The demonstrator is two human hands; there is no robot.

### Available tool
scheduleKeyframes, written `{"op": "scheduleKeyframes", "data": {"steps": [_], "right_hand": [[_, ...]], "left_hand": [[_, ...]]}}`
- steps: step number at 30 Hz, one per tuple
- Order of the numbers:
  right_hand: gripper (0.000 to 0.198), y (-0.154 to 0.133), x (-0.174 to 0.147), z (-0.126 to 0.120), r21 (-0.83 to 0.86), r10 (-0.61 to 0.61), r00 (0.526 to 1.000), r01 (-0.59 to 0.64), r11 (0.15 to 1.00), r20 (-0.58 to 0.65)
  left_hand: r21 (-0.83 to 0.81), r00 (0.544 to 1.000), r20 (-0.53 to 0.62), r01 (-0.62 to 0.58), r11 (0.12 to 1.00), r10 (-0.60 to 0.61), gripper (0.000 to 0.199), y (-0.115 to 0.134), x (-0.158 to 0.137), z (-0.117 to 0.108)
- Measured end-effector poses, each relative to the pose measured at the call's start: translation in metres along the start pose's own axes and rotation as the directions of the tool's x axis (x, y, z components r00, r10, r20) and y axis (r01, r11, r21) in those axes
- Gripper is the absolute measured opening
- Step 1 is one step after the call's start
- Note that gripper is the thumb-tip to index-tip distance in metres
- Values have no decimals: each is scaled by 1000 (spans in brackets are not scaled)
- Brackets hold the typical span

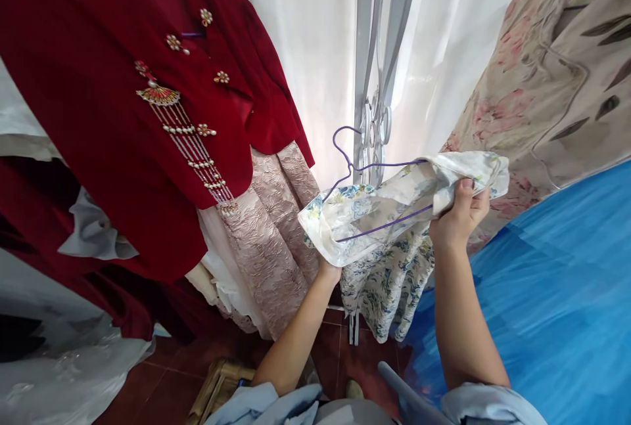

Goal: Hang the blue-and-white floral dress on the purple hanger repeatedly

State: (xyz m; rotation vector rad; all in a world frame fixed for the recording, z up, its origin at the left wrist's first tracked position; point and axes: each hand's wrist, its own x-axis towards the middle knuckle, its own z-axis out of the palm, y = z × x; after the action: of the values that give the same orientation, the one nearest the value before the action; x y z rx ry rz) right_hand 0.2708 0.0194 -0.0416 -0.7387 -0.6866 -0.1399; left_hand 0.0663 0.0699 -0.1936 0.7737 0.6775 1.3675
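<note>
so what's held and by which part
A floral garment, by its top: right hand at the right end, left hand under the left, its fingers hidden.

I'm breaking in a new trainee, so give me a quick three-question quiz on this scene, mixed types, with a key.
1. Multiple choice: What color is the hanger in the floral garment?
A) White
B) Purple
C) Green

2. True or false: The red jacket bears a beaded ornament with hanging strands.

3. Short answer: Which is nearer the blue fabric, the left hand or the right hand?

Key:
1. B, purple.
2. True; the strands hang below a fan-shaped piece.
3. The right hand, whose thumb presses on the floral garment; the left hand is mostly hidden by the garment.
</note>
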Motion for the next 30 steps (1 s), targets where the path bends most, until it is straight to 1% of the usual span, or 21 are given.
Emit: {"op": "scheduleKeyframes", "data": {"steps": [2,4,6,7,10,12,14,16,18,20,21,22,24,25,27,30], "right_hand": [[41,-2,1,-9,-7,1,998,-2,1000,-60],[39,0,-9,-24,-39,36,987,-42,998,-154],[38,4,-33,-42,-106,102,969,-129,986,-226],[37,6,-49,-51,-146,145,960,-183,972,-239],[38,9,-104,-69,-217,311,931,-350,911,-192],[39,4,-130,-73,-251,385,914,-406,879,-127],[39,-5,-141,-72,-304,390,919,-389,870,-60],[38,-13,-136,-69,-353,356,934,-336,873,-7],[42,-18,-122,-68,-388,327,945,-302,871,1],[45,-18,-109,-68,-409,305,952,-288,866,-26],[45,-18,-105,-67,-408,290,956,-282,868,-43],[43,-17,-102,-66,-396,272,961,-272,877,-58],[38,-15,-103,-58,-364,246,969,-242,900,-34],[36,-14,-105,-52,-354,244,970,-224,908,13],[35,-11,-110,-35,-363,257,951,-181,914,172],[33,-2,-112,-8,-427,280,873,-93,899,400]], "left_hand": [[-44,999,10,33,999,-32,57,1,-3,5],[-80,996,31,82,993,-79,57,-2,-11,6],[-64,991,52,124,990,-121,51,-7,-23,2],[-36,988,60,146,989,-143,45,-10,-30,-1],[84,980,85,170,982,-177,32,-23,-49,-12],[158,985,109,119,980,-137,32,-30,-55,-15],[220,995,94,-5,976,-16,39,-33,-54,-15],[277,988,25,-154,948,153,44,-31,-44,-13],[346,950,-56,-270,898,308,45,-25,-31,-14],[410,914,-108,-317,855,391,49,-18,-18,-19],[432,909,-115,-318,844,401,51,-17,-14,-22],[447,915,-106,-307,840,390,52,-16,-10,-25],[469,947,-39,-263,843,318,48,-17,-8,-31],[480,963,5,-240,844,271,43,-19,-8,-33],[501,976,81,-214,839,201,33,-24,-9,-37],[533,972,130,-235,813,196,26,-29,-8,-41]]}}
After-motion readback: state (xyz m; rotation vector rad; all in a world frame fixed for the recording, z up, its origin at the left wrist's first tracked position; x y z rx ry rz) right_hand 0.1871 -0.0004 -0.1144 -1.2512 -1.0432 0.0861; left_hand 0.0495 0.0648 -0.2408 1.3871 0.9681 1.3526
